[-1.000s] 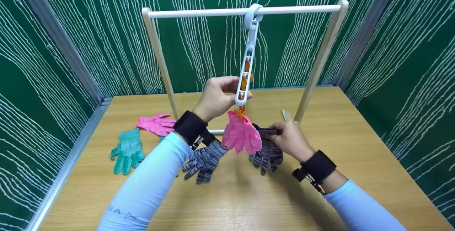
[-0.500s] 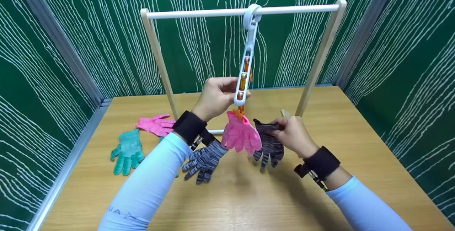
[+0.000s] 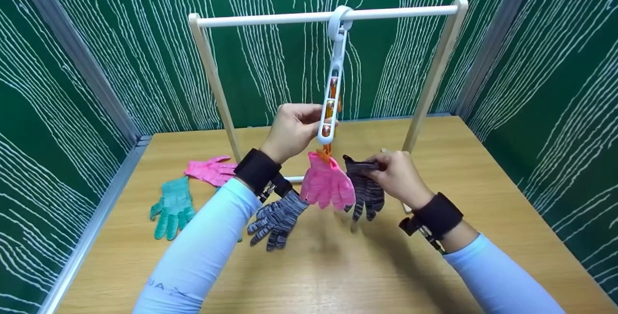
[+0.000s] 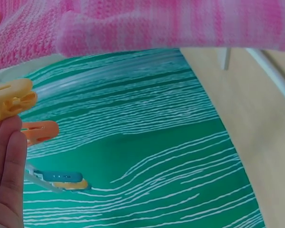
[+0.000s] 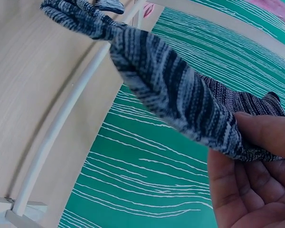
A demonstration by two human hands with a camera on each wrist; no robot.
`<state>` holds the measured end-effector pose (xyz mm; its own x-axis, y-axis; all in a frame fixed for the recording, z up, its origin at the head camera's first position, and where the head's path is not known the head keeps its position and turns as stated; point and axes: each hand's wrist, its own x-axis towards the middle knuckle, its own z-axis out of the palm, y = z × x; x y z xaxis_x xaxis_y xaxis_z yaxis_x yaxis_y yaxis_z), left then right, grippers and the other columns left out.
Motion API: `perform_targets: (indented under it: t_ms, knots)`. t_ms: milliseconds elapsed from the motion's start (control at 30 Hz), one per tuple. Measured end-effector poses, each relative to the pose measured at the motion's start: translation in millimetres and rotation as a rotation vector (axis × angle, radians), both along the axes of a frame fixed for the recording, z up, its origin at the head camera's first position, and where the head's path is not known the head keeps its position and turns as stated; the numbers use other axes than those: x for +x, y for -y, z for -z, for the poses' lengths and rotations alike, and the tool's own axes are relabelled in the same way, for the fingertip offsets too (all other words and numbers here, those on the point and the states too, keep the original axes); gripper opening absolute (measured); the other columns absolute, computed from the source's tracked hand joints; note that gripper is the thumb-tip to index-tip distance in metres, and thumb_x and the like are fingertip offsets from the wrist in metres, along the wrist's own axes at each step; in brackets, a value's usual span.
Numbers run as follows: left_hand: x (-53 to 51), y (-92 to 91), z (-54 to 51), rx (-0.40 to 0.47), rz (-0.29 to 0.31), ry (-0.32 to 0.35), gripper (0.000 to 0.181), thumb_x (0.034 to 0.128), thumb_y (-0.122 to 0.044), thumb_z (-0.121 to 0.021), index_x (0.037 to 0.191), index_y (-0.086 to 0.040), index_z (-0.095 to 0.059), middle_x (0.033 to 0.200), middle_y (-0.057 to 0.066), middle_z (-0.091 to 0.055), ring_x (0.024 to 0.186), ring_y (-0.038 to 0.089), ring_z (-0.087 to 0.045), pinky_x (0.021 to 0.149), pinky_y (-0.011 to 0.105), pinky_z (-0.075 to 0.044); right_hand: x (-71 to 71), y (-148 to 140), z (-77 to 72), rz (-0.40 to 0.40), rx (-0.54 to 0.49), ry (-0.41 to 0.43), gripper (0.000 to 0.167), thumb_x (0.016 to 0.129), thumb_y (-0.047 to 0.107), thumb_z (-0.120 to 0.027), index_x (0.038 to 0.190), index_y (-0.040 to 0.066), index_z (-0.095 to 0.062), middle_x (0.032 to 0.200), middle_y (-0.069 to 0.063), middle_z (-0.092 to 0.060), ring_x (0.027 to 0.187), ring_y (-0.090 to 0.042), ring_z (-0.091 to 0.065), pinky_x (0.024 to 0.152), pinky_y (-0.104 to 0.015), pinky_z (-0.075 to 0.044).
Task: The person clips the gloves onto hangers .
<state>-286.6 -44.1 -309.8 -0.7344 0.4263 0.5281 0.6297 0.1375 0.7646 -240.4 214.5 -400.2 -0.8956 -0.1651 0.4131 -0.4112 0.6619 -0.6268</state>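
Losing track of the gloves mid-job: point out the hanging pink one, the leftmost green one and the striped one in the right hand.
Hanging pink glove (image 3: 326,183), head view, mid-body.
Leftmost green glove (image 3: 175,201), head view, mid-body.
Held striped glove (image 5: 173,90), right wrist view, mid-body.

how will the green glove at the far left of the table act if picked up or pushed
Probably floppy: the green glove looks like soft fabric, and the similar dark striped glove hangs from the right hand. Likely light for its size, as it looks thin. It seems unlikely to roll, since it lies flat.
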Motion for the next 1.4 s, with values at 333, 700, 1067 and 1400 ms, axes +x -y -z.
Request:
perform_targets:
  t_ms: [333, 700, 1067, 1400]
  knots:
    - [-1.8, -1.7, -0.1, 0.030, -0.022, -0.004, 0.019, 0.0997, -0.004, -0.077, 0.115, 0.007, -0.081, 0.104, 0.022, -0.082, 0.084, 0.019, -0.073, 0.081, 0.022, -0.061, -2.7, 2, -9.7, -0.026, -0.021, -0.006, 0.009, 0.089, -0.009, -0.080, 0.096, -0.005, -0.084, 0.092, -0.021, -0.082, 0.081, -0.032, -0.079, 0.074, -0.031, -0.065]
    - [-6.1, -1.4, 1.9, 0.076, -0.049, -0.010, 0.016, 0.0993, 0.002, -0.074, 0.111, 0.009, -0.081, 0.101, 0.026, -0.081, 0.082, 0.017, -0.072, 0.080, 0.019, -0.059, -2.8, 6, -21.4, -0.061, -0.026, -0.028, 0.012, 0.089, -0.012, -0.078, 0.098, -0.006, -0.084, 0.093, -0.023, -0.082, 0.084, -0.037, -0.081, 0.076, -0.041, -0.067]
    - [-4.9, -2.0, 0.4, 0.057, -0.054, 0.023, 0.017, 0.1003, -0.001, -0.074, 0.114, 0.008, -0.081, 0.107, 0.025, -0.082, 0.088, 0.012, -0.073, 0.089, 0.027, -0.064, -5.3, 10, -31.8, -0.071, -0.013, -0.049, 0.013, 0.089, -0.014, -0.075, 0.100, -0.009, -0.082, 0.095, -0.026, -0.081, 0.085, -0.039, -0.081, 0.075, -0.044, -0.067]
    - [-4.2, -2.2, 0.4, 0.075, -0.028, 0.058, 0.019, 0.1011, 0.000, -0.073, 0.117, 0.008, -0.080, 0.110, 0.024, -0.081, 0.087, 0.010, -0.072, 0.090, 0.029, -0.065, -6.3, 16, -39.0, -0.077, -0.014, -0.087, 0.015, 0.088, -0.012, -0.077, 0.098, -0.005, -0.084, 0.092, -0.022, -0.082, 0.081, -0.037, -0.081, 0.074, -0.037, -0.067]
